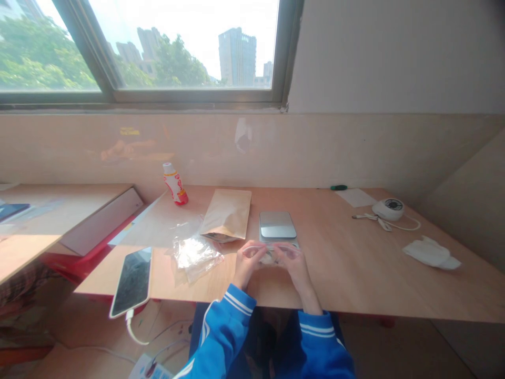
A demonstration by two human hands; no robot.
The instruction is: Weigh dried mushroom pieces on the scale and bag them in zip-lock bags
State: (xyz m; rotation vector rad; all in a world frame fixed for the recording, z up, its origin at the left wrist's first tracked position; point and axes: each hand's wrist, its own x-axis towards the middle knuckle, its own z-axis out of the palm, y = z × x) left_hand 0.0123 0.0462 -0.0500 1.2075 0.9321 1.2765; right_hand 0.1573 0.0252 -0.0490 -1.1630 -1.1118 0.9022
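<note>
My left hand [249, 260] and my right hand [291, 259] meet near the table's front edge. Fingers and thumbs of both pinch the top edge of a small clear plastic bag [270, 257] between them. What the bag contains is too small to make out. Just beyond my fingertips lies a flat digital scale [278, 225] with a silver plate, its near part partly covered by my hands. A brown kraft paper pouch [229, 213] lies to the left of the scale, its mouth facing me. Clear plastic bags [197, 257] lie in a pile left of my left hand.
A phone [133, 281] with a white cable overhangs the left front edge. A red-and-white bottle [175, 184] stands at the back left. To the right are a white dome camera [388, 209], a white crumpled bag [431, 253], paper [355, 198] and a green-handled tool [338, 187].
</note>
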